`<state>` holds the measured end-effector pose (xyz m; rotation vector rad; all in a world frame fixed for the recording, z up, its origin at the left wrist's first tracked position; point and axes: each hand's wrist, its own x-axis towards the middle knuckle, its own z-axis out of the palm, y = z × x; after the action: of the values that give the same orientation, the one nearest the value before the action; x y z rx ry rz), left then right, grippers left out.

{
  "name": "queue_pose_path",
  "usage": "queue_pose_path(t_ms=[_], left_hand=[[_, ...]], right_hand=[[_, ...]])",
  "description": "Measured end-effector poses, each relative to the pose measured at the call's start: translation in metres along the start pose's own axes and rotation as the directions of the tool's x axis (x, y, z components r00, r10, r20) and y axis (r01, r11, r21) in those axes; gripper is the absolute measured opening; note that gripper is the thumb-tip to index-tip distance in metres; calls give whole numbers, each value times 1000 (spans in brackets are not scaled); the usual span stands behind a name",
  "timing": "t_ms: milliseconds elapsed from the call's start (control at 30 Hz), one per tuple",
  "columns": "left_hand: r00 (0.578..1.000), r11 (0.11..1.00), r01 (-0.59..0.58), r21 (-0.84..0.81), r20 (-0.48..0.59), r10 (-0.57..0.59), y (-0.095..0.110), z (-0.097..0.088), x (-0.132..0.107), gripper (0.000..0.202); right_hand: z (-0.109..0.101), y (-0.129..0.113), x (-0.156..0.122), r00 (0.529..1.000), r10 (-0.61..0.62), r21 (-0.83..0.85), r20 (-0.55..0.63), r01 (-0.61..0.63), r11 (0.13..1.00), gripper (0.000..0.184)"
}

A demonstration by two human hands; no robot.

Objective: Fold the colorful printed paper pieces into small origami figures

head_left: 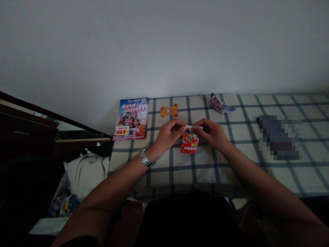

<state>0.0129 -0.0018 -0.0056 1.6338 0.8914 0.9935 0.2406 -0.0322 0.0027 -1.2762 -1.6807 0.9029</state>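
Note:
A small red printed paper piece with cartoon figures hangs from a white top edge above the checked tablecloth. My left hand and my right hand pinch that top edge from either side, their fingertips almost meeting. A metal wristwatch circles my left wrist. The lower part of the paper seems to rest on the cloth.
A glossy travel brochure lies at the table's left end. Farther back are an orange bear-shaped cutout and a crumpled blue-and-pink wrapper. A pixelated dark object lies right. A white pillow sits below the left edge.

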Motion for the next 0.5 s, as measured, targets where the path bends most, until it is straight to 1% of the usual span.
queue_pose_path(t_ms=[233,500], left_hand=[[1000,999,-3,-48,10,3,-1,1,0,29],[1000,994,-10,-110,11,12,4,3,-2,22]], right_hand=[[-1,-2,0,998,-61,-43,-15,60,997,27],[-1,-5,-1,995,-98,-58,-8,97,994,23]])
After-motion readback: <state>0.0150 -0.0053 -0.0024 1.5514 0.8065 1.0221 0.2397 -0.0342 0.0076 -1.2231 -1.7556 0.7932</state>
